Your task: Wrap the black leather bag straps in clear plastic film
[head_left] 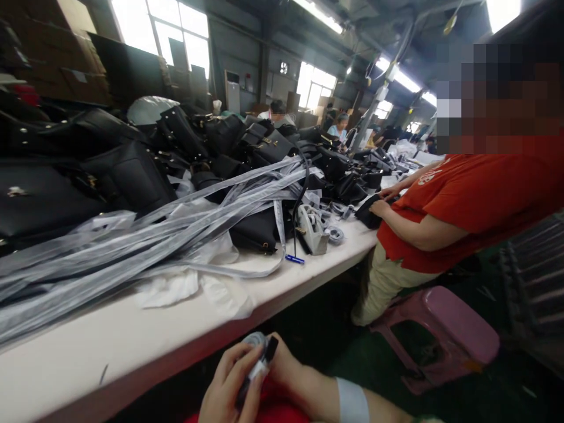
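At the bottom of the view, in front of the table's edge, my left hand (229, 376) is closed round a coiled strap (255, 339) that looks grey under clear wrapping. A black end piece (271, 348) sticks up from the coil, and a white bit shows between my fingers. My right hand (282, 361) is behind and beside the coil, touching it. Its fingers are mostly hidden, so their grip does not show. A pale band (352, 400) goes round my right forearm.
Long plastic-wrapped straps (176, 235) lie across the white table (57, 364) before piled black bags (127, 176). A tape dispenser (314, 232) and a blue pen (295, 259) are near its edge. A co-worker in a red shirt (440, 205) handles a black item beside a pink stool (462, 323).
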A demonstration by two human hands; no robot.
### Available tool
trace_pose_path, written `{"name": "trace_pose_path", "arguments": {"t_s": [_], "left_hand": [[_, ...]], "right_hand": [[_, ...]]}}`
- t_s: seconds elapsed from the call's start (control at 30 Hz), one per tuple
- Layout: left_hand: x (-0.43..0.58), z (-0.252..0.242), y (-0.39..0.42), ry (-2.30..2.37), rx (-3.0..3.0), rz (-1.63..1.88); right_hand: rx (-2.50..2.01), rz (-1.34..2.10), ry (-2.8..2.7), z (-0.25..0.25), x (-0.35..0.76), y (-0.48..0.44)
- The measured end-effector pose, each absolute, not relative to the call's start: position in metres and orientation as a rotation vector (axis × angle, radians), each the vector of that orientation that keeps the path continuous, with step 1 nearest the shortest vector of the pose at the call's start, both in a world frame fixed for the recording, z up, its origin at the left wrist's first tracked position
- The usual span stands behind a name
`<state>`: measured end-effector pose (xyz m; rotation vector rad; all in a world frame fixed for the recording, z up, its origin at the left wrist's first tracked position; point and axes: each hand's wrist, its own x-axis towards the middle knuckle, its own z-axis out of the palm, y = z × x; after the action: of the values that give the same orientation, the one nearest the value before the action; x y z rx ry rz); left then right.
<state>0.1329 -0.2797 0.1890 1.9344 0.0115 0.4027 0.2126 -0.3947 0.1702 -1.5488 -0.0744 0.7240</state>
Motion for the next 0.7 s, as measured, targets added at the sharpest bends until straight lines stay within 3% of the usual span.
{"name": "trace_pose_path", "arguments": {"t_s": [0.23,0.47,0.7], "left_hand": [[0.148,0.185,-0.269,0.49,1.321,0.182],[0.154,0.175,-0.252,0.769,0.653,-0.031],[0.154,0.176,-0.257,0.772,0.441,-0.168]], "right_hand": [[-1.715,0.892,-0.165,0.163,0.228,-0.416],[-1.758,0.568,-0.194,0.176,0.25,-0.433],[-1.453,1.006,-0.16,0.166,0.222,-0.417]]}}
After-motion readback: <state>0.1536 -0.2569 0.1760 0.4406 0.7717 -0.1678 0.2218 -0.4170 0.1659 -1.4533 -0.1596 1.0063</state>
